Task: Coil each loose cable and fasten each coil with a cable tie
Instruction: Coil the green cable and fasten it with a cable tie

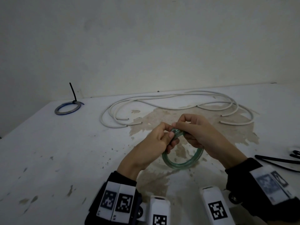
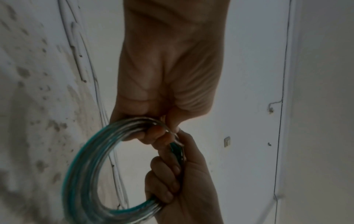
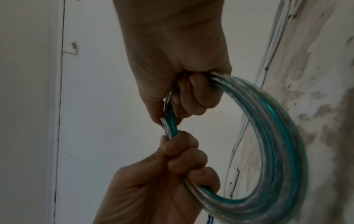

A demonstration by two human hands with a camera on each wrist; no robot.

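A green see-through cable coil [image 1: 180, 167] hangs a little above the white table [image 1: 65, 159], held at its top by both hands. My left hand [image 1: 164, 138] grips the bundled turns from the left, fingers curled round them. My right hand [image 1: 190, 129] grips the same stretch from the right, close against the left. In the left wrist view the left hand [image 2: 159, 130] clasps the coil [image 2: 76, 174] above the right hand [image 2: 172, 181]. The right wrist view has the right hand [image 3: 184, 94] over the left hand [image 3: 184, 160], the coil [image 3: 283, 144] looping rightwards. No tie shows on this coil.
Several loose white cables [image 1: 162, 101] sprawl across the back of the table. A blue coil [image 1: 67, 108] bound with a black cable tie lies at the back left. Black cable ties [image 1: 279, 161] lie at the right edge. A wall stands behind the table.
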